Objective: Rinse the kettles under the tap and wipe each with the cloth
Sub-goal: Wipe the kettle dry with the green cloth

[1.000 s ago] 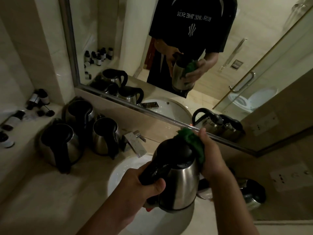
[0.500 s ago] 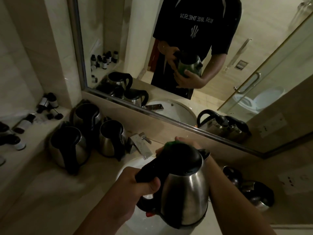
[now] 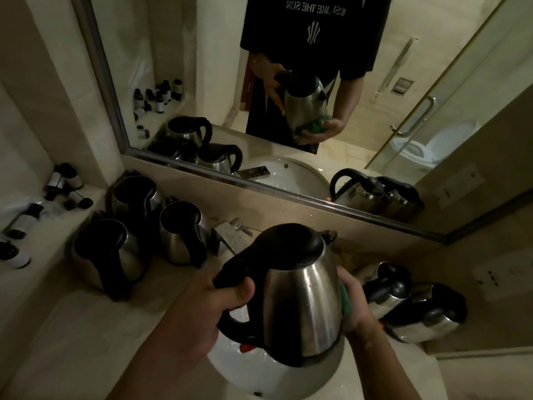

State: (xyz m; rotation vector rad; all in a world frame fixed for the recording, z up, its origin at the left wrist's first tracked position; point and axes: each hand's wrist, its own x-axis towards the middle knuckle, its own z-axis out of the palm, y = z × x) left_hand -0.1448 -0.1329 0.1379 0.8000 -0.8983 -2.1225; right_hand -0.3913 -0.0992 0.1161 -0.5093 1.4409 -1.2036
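1. head view: one kettle [image 3: 300,301] held over the sink [image 3: 268,382]; left hand [image 3: 202,310] clamped on its handle, right hand [image 3: 353,304] pressing the green cloth [image 3: 345,301] to its side.
2. three kettles [image 3: 115,255] stand left of the tap [image 3: 230,236], two kettles [image 3: 415,307] lie right.

Held kettle [image 3: 302,298] sits above the sink basin [image 3: 259,370], between both hands: left hand [image 3: 202,310] on its handle at left, right hand [image 3: 354,301] against its right side with the cloth [image 3: 345,303] between palm and body. Tap [image 3: 230,235] stands behind the basin. Three kettles [image 3: 138,241] stand on the surface [image 3: 72,342] left of the tap. Two kettles [image 3: 415,307] lie right of the basin. Small bottles [image 3: 57,186] occupy the ledge at far left. Mirror [image 3: 202,67] runs behind everything.
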